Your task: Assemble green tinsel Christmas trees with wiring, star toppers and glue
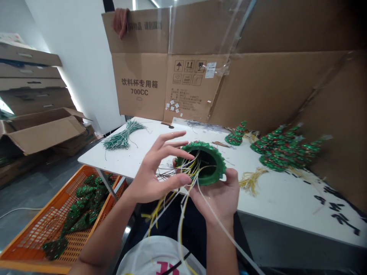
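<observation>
A hollow green Christmas tree ornament [219, 162] is turned with its open base toward me, its scalloped rim facing up and forward. My right hand [216, 194] grips it from below and the right side. Many thin wires [190, 168], white, yellow and black, spill out of the dark hollow and hang down over my lap. At the left of the opening is my left hand [157, 168], fingers apart, its index fingertip and thumb beside the wires. Whether those fingertips touch any wire is hard to tell.
On the white table [160, 147] lie a bundle of green wires [124, 135], yellow wires [252, 181], black pieces [335, 206] and several glittery trees [283, 149]. An orange crate [31, 236] of green ornaments stands on the left floor. Cardboard [143, 68] walls the table's back.
</observation>
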Available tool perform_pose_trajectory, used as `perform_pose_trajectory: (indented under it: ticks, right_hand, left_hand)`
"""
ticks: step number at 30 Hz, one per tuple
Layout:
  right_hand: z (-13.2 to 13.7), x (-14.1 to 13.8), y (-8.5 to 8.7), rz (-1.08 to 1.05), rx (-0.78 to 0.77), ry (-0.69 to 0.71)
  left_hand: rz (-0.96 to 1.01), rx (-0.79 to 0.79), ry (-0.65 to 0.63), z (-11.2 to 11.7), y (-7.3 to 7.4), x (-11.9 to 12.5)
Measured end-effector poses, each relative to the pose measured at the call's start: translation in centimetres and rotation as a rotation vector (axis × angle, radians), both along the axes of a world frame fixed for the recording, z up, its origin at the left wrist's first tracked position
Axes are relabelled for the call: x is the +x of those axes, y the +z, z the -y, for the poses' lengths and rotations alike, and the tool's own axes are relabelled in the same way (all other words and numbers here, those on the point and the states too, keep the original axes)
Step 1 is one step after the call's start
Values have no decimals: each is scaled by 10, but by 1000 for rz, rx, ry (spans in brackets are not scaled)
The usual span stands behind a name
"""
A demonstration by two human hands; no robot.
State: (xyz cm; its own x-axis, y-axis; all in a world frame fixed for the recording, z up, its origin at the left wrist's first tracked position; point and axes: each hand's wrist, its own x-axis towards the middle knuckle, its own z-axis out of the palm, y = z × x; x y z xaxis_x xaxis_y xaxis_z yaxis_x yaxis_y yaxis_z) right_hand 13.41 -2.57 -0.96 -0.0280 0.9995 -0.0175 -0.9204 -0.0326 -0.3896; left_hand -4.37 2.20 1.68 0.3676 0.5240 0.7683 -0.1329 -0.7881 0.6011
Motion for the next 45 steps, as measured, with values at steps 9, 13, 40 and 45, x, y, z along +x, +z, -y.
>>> perform_pose_trajectory:
  ticks: [9,13,40,45]
  right_hand:
    - [-5,-7,-13,7,150,74]
    - [-4,-3,-16,29,187,249]
    - [1,-7,-13,122,142,126]
    - [1,-8,-17,114,81,75]
  left_hand:
    - [158,-94,-96,-16,-1,-10]
    - [209,-230,-294,-23,-1,-13]
    - [-263,229,-162,-23,1,-17]
    - [-131,241,-40,-21,-12,2]
